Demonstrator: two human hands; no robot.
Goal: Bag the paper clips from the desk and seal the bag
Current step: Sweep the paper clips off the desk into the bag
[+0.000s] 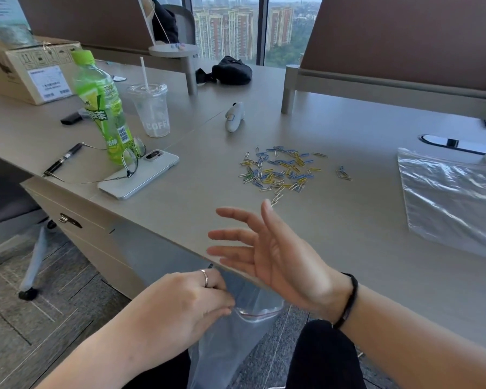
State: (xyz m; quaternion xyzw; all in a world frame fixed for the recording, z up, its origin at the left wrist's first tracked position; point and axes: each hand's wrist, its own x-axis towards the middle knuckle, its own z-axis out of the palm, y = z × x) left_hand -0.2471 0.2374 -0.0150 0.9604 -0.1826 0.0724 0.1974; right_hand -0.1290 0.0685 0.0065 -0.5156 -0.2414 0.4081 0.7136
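The paper clips lie scattered in a loose heap mid-counter, yellow, blue, green and silver, a few strays just to the right; none look bagged yet. Below the counter edge, the left hand pinches the mouth of a clear zip bag, held ready. The right hand hovers over the edge, fingers spread, holding nothing. Sweeping, filling and sealing all appear left to do.
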